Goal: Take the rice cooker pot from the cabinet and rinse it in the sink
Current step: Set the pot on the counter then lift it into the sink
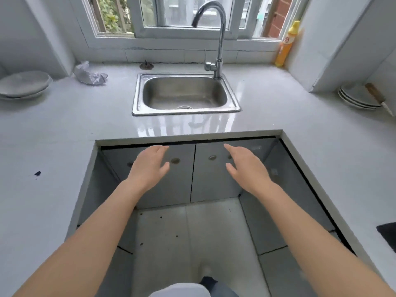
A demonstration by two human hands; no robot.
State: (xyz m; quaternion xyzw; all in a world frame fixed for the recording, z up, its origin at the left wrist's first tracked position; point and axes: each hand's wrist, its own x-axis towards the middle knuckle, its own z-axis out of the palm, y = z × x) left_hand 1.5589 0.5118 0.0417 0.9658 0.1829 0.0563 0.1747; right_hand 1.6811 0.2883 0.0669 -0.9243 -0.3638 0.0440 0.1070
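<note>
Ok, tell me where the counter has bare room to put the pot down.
Bare patches: the counter between the sink and the cabinet doors; left of the sink, below the crumpled plastic; right of the sink toward the yellow bottle. Crowded: both far corners, where stacked plates sit.

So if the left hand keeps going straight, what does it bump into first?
Probably the left cabinet door. The left hand points at it, open and empty, near a round knob. Depth is unclear.
</note>
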